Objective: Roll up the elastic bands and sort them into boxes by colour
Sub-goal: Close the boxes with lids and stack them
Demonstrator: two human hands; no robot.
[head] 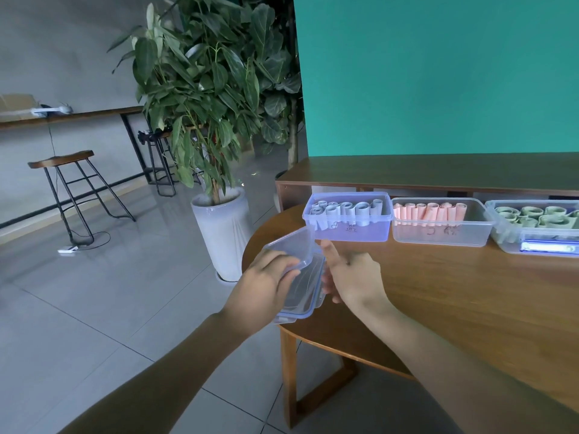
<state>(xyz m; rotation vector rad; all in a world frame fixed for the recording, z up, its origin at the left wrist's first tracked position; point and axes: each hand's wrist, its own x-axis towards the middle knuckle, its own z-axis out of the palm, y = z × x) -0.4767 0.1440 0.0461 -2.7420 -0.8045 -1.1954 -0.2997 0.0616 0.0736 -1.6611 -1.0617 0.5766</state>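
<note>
Hands [266,285] grip clear plastic lids [302,277].

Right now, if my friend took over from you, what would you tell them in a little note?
Left hand and right hand both hold the clear lids over the table edge.
Three open boxes sit in a row on the table: blue box with pale blue rolls, middle box with pink rolls, right box with green rolls.
Done: bands rolled and sorted; I see no loose ones.
Left: probably putting lids on the boxes.
</note>
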